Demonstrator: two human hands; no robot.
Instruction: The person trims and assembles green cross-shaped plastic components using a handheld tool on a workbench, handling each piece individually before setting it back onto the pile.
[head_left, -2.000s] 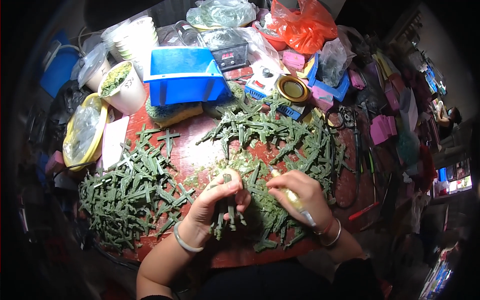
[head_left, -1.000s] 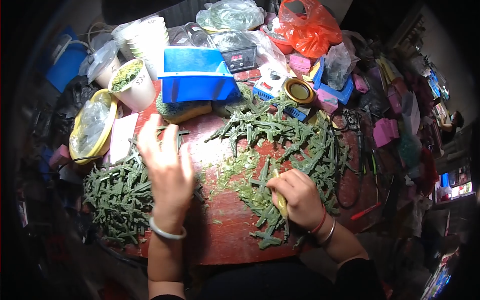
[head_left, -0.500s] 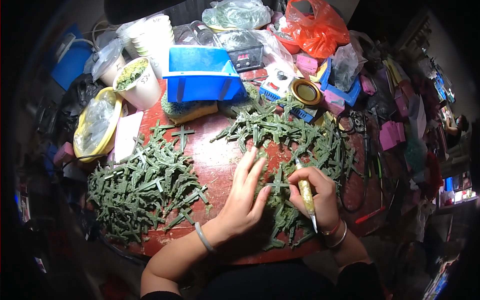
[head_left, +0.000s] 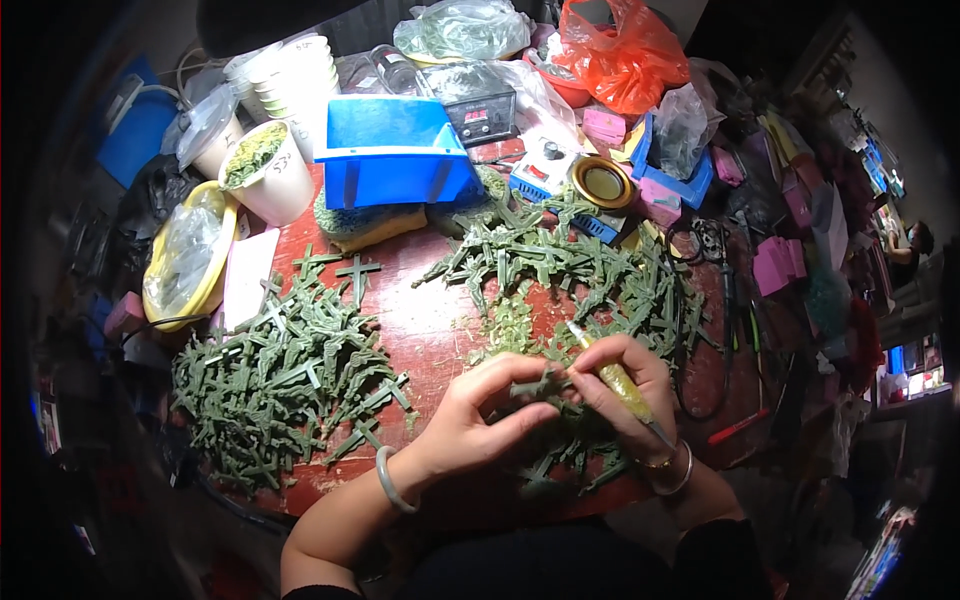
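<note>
My left hand [head_left: 485, 405] is curled, its thumb and fingers closed around a dark green cross [head_left: 540, 386]. In my right hand [head_left: 640, 390] is a pen-shaped carving tool [head_left: 620, 385] with a mottled yellow handle; its pale tip points up and away from me. The right fingertips meet the cross near its end. Pale green shavings [head_left: 508, 325] lie on the red table just beyond my hands. Green crosses with small figures form one pile [head_left: 290, 380] at the left and another [head_left: 600, 265] at the right, partly hidden behind my right hand.
A blue bin [head_left: 395, 150] rests on a sponge [head_left: 370, 230] at the back. Around it are a white tub of shavings [head_left: 275, 175], a yellow basin [head_left: 205, 265], a box with a display [head_left: 485, 115] and a round brass-rimmed pot [head_left: 602, 185]. Black cables [head_left: 685, 350] run down the right.
My left hand has lifted from the shavings, drawn nearer and closed on a cross. My right hand has turned the tool slightly and come close to the left fingers.
</note>
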